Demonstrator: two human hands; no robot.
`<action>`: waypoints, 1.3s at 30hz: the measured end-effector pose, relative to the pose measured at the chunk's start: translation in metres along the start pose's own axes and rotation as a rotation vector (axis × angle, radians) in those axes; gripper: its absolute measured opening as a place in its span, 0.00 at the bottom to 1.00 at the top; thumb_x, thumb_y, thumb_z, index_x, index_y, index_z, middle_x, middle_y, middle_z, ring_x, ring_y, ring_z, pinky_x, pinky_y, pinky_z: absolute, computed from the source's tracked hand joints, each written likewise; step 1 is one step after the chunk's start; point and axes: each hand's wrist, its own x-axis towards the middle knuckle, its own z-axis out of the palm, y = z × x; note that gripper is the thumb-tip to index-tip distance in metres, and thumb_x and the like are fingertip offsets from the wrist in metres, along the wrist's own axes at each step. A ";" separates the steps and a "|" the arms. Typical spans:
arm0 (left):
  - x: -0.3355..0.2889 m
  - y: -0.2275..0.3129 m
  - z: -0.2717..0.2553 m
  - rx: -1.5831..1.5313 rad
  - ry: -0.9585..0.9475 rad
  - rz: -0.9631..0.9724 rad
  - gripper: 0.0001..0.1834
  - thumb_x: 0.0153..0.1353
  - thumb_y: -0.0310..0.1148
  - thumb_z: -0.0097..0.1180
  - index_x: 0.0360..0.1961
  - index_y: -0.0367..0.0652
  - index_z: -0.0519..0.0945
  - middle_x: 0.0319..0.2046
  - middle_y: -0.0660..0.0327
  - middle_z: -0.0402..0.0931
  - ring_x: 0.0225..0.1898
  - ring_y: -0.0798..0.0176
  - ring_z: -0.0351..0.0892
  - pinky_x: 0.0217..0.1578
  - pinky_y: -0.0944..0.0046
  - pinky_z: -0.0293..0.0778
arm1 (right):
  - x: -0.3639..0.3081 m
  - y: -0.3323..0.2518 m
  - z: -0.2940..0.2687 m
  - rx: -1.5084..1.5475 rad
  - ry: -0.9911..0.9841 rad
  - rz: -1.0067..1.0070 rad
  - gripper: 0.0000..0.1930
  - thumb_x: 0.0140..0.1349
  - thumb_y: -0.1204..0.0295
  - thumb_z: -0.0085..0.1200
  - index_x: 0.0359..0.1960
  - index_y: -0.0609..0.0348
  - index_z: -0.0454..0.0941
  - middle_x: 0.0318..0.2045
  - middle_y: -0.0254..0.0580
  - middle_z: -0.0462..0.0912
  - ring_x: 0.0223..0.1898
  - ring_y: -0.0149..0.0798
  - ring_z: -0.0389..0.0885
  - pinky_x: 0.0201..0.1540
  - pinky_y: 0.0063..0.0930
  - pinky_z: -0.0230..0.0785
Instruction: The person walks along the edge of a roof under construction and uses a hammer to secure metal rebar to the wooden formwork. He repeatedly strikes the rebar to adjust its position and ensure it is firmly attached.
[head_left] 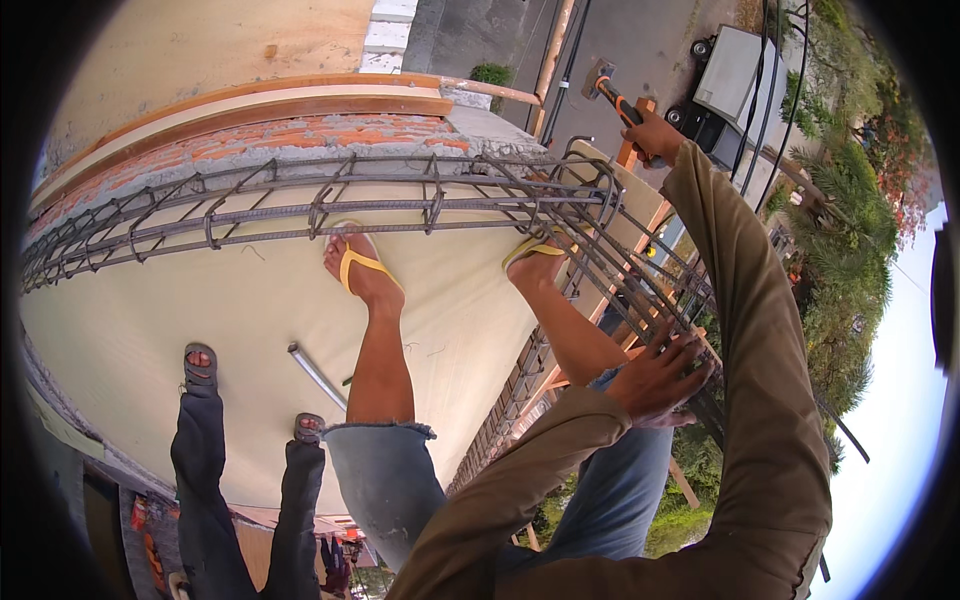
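Note:
My right hand (655,138) is closed round the orange-and-black handle of a hammer (622,102), raised at the upper right with its metal head pointing up and left. Lower down, my left hand (660,380) rests against the bars of a rebar cage (630,265), its fingers spread rather than wrapped. This cage runs from the corner down to the right and passes partly behind my arms. A second rebar cage (320,205), with square stirrups, stretches left from the same corner along a low brick wall. The hammer head is apart from the bars.
I stand in yellow flip-flops on pale panels (200,300). A metal tube (317,375) lies left of my legs. Another person's dark-trousered legs (205,460) are at the lower left. Beyond the right edge is a drop to a road with a truck (740,75); cables hang nearby.

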 end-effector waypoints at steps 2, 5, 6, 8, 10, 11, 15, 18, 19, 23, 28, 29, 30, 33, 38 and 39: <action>0.009 -0.018 0.017 -0.078 0.032 0.102 0.31 0.46 0.41 0.65 0.50 0.46 0.66 0.46 0.50 0.62 0.49 0.50 0.63 0.48 0.50 0.60 | 0.030 0.027 0.001 0.002 0.000 0.003 0.17 0.58 0.71 0.53 0.48 0.57 0.65 0.19 0.38 0.70 0.15 0.33 0.71 0.16 0.36 0.64; 0.013 -0.040 0.035 -0.193 0.059 0.218 0.25 0.45 0.40 0.63 0.43 0.45 0.67 0.40 0.53 0.62 0.43 0.52 0.64 0.42 0.53 0.61 | 0.075 0.062 -0.007 0.015 0.024 -0.008 0.21 0.58 0.72 0.52 0.54 0.54 0.65 0.18 0.36 0.68 0.15 0.33 0.69 0.14 0.34 0.60; 0.012 -0.042 0.041 -0.204 0.071 0.250 0.24 0.45 0.39 0.62 0.41 0.45 0.68 0.38 0.54 0.62 0.42 0.53 0.64 0.41 0.54 0.61 | 0.079 0.055 -0.011 0.041 0.025 -0.015 0.21 0.59 0.72 0.51 0.55 0.54 0.64 0.18 0.36 0.68 0.15 0.33 0.69 0.14 0.33 0.60; 0.011 -0.047 0.048 -0.238 0.080 0.291 0.20 0.45 0.39 0.61 0.37 0.45 0.69 0.34 0.56 0.63 0.38 0.55 0.65 0.37 0.56 0.62 | 0.088 0.039 -0.026 0.089 0.027 -0.008 0.21 0.60 0.72 0.50 0.56 0.53 0.64 0.18 0.34 0.67 0.15 0.32 0.68 0.14 0.32 0.60; 0.012 -0.049 0.049 -0.283 0.072 0.313 0.17 0.44 0.38 0.60 0.33 0.45 0.70 0.30 0.58 0.63 0.34 0.57 0.65 0.33 0.58 0.62 | 0.103 0.035 -0.044 0.121 0.127 -0.080 0.20 0.62 0.72 0.49 0.56 0.53 0.64 0.17 0.32 0.64 0.14 0.31 0.66 0.14 0.31 0.60; 0.012 -0.051 0.049 -0.300 0.062 0.320 0.15 0.44 0.38 0.59 0.31 0.45 0.70 0.28 0.58 0.63 0.32 0.58 0.66 0.32 0.59 0.62 | 0.111 0.033 -0.052 0.130 0.186 -0.146 0.21 0.62 0.70 0.49 0.57 0.52 0.63 0.18 0.34 0.66 0.15 0.31 0.68 0.15 0.31 0.62; 0.015 -0.051 0.049 -0.346 0.042 0.336 0.10 0.44 0.36 0.57 0.23 0.44 0.72 0.20 0.62 0.64 0.24 0.62 0.67 0.24 0.62 0.63 | 0.120 -0.004 -0.072 0.167 0.437 -0.273 0.20 0.66 0.64 0.47 0.58 0.52 0.65 0.18 0.37 0.70 0.14 0.33 0.69 0.16 0.31 0.68; 0.014 -0.049 0.051 -0.370 0.037 0.339 0.08 0.43 0.36 0.56 0.19 0.44 0.73 0.17 0.64 0.65 0.21 0.63 0.68 0.21 0.63 0.64 | 0.126 -0.025 -0.077 0.167 0.562 -0.275 0.31 0.65 0.66 0.49 0.69 0.38 0.53 0.21 0.39 0.72 0.14 0.33 0.69 0.16 0.31 0.70; 0.014 -0.047 0.051 -0.377 0.041 0.332 0.09 0.42 0.37 0.56 0.19 0.44 0.73 0.18 0.63 0.65 0.22 0.62 0.68 0.22 0.63 0.64 | 0.142 -0.020 -0.077 0.145 0.600 -0.267 0.30 0.65 0.66 0.48 0.68 0.39 0.54 0.22 0.39 0.72 0.14 0.33 0.70 0.16 0.31 0.70; 0.015 -0.050 0.051 -0.381 0.067 0.338 0.10 0.44 0.38 0.55 0.19 0.44 0.73 0.18 0.63 0.66 0.22 0.62 0.69 0.23 0.62 0.64 | 0.163 0.036 -0.030 -0.042 0.531 -0.289 0.34 0.66 0.62 0.48 0.72 0.38 0.46 0.23 0.40 0.74 0.21 0.34 0.77 0.20 0.32 0.72; 0.015 -0.052 0.057 -0.386 0.111 0.397 0.11 0.48 0.39 0.53 0.20 0.43 0.71 0.18 0.64 0.66 0.22 0.62 0.69 0.25 0.61 0.63 | 0.174 0.120 -0.006 -0.135 -0.218 0.217 0.39 0.57 0.73 0.49 0.72 0.46 0.47 0.19 0.36 0.69 0.14 0.33 0.69 0.15 0.34 0.62; 0.015 -0.052 0.058 -0.387 0.117 0.412 0.11 0.49 0.39 0.53 0.20 0.43 0.71 0.18 0.64 0.66 0.22 0.62 0.69 0.25 0.61 0.62 | 0.179 0.119 -0.040 -0.080 -0.144 0.187 0.39 0.58 0.73 0.49 0.71 0.47 0.48 0.18 0.35 0.68 0.14 0.33 0.68 0.14 0.33 0.62; 0.013 -0.050 0.057 -0.365 0.077 0.398 0.11 0.47 0.39 0.54 0.20 0.44 0.71 0.18 0.64 0.65 0.22 0.63 0.68 0.24 0.62 0.62 | 0.177 0.114 -0.060 -0.023 -0.079 0.157 0.38 0.58 0.72 0.50 0.71 0.47 0.49 0.18 0.34 0.67 0.13 0.32 0.67 0.14 0.33 0.62; 0.014 -0.048 0.054 -0.325 -0.001 0.363 0.10 0.43 0.39 0.55 0.19 0.46 0.71 0.19 0.65 0.63 0.21 0.66 0.66 0.22 0.64 0.59 | 0.139 0.048 -0.115 0.070 0.121 -0.101 0.36 0.61 0.69 0.49 0.71 0.44 0.49 0.20 0.34 0.68 0.15 0.31 0.68 0.14 0.29 0.64; 0.021 -0.049 0.049 -0.327 0.039 0.354 0.09 0.45 0.37 0.55 0.19 0.45 0.70 0.18 0.66 0.61 0.20 0.67 0.64 0.20 0.64 0.58 | 0.178 0.039 -0.136 0.163 0.544 -0.342 0.28 0.62 0.68 0.48 0.65 0.47 0.56 0.23 0.40 0.73 0.16 0.34 0.71 0.14 0.32 0.66; 0.021 -0.048 0.051 -0.336 0.051 0.357 0.09 0.45 0.37 0.55 0.19 0.45 0.71 0.18 0.66 0.61 0.20 0.67 0.64 0.20 0.64 0.58 | 0.181 0.035 -0.113 0.129 0.603 -0.376 0.32 0.62 0.68 0.49 0.68 0.45 0.52 0.23 0.39 0.73 0.17 0.33 0.71 0.14 0.32 0.66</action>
